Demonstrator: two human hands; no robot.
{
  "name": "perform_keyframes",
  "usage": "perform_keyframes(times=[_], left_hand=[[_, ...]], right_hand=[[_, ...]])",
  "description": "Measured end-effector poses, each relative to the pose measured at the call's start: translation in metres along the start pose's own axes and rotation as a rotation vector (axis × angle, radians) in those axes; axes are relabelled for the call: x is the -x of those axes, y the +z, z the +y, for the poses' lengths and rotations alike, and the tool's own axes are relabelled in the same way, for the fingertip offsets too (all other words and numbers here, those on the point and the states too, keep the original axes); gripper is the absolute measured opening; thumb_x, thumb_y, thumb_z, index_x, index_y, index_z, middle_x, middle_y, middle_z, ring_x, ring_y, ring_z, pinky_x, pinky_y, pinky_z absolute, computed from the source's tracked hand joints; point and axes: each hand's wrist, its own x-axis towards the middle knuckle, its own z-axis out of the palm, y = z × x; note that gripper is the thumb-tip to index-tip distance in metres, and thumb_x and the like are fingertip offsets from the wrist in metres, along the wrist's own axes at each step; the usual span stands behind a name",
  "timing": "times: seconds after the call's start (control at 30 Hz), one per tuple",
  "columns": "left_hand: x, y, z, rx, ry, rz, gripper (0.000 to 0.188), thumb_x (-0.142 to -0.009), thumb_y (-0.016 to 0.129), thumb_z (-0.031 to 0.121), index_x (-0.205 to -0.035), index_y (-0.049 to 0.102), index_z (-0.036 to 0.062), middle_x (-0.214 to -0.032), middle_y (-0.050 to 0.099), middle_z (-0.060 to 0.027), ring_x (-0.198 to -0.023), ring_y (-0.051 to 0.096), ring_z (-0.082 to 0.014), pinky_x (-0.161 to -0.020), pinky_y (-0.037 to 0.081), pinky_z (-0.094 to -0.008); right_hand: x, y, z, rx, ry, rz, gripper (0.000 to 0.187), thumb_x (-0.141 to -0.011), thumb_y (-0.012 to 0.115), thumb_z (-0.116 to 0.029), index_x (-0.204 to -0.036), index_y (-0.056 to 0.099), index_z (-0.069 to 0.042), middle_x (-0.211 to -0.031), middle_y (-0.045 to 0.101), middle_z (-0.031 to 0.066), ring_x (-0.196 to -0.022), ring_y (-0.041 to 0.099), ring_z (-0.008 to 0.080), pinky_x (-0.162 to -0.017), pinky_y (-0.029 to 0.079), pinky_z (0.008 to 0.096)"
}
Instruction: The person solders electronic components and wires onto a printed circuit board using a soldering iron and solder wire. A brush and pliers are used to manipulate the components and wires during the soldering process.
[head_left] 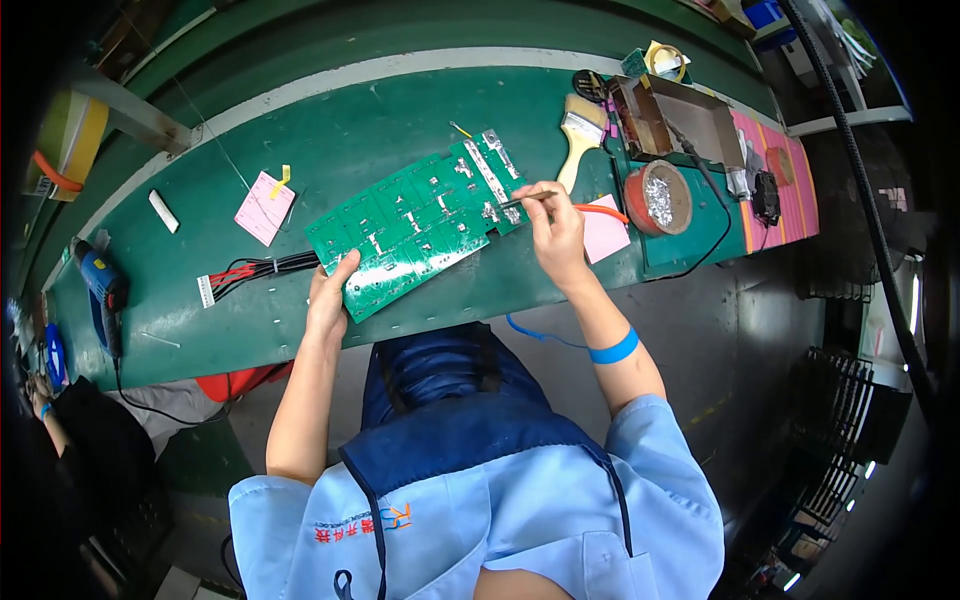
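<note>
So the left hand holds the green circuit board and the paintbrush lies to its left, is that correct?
Not quite: the head view shows the paintbrush to the right of the green circuit board, which the left hand does hold.

Head view: left unit of a side-by-side fisheye pair, head-worn, looking steeply down from above. Picture upright, unmirrored. Light-blue shirt (pixel 660 485) sits nearest the lens, along the near edge; forearms (pixel 300 410) reach away from there toward the circuit board (pixel 400 240), which lies close to mid-view. Green bench (pixel 390 115) spans left to right; its far edge bows into an arc. Wide coverage: grey floor (pixel 690 330) shows at near right. Corners darken to black.
</note>
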Motion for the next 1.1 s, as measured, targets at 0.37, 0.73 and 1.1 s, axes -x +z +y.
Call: perform_keyframes(times=[0.37, 0.73, 1.1], left_hand=[[0.005, 0.004, 0.002, 0.007, -0.006, 0.028, 0.045, -0.072, 0.062, 0.020, -0.108, 0.043, -0.0004, -0.102, 0.052, -0.0094, -0.090, 0.051, -0.0164, -0.078, 0.041, -0.0283], [0.004, 0.003, 0.002, -0.007, 0.003, 0.064, 0.048, -0.071, 0.063, 0.020, -0.108, 0.043, -0.0020, -0.101, 0.052, -0.0100, -0.089, 0.052, -0.0171, -0.077, 0.042, -0.0281], [0.003, 0.000, 0.000, -0.028, -0.001, 0.058, 0.050, -0.070, 0.063, 0.021, -0.108, 0.041, -0.0033, -0.101, 0.052, -0.0116, -0.088, 0.053, -0.0182, -0.076, 0.043, -0.0286]], right_hand=[[-0.001, -0.024, 0.022, 0.015, -0.074, -0.323, 0.014, -0.068, 0.062, -0.004, -0.082, 0.061, -0.001, -0.083, 0.060, 0.0102, -0.075, 0.058, 0.0210, -0.065, 0.045, 0.0276], [0.025, -0.031, 0.024, 0.559, -0.656, -0.306, 0.013, -0.067, 0.053, -0.007, -0.079, 0.055, -0.003, -0.083, 0.057, 0.0078, -0.086, 0.054, 0.0193, -0.078, 0.037, 0.0401], [0.010, -0.023, 0.023, 0.603, -0.721, -0.325, 0.021, -0.062, 0.052, -0.008, -0.082, 0.054, -0.001, -0.085, 0.055, 0.0105, -0.086, 0.053, 0.0201, -0.079, 0.036, 0.0432]])
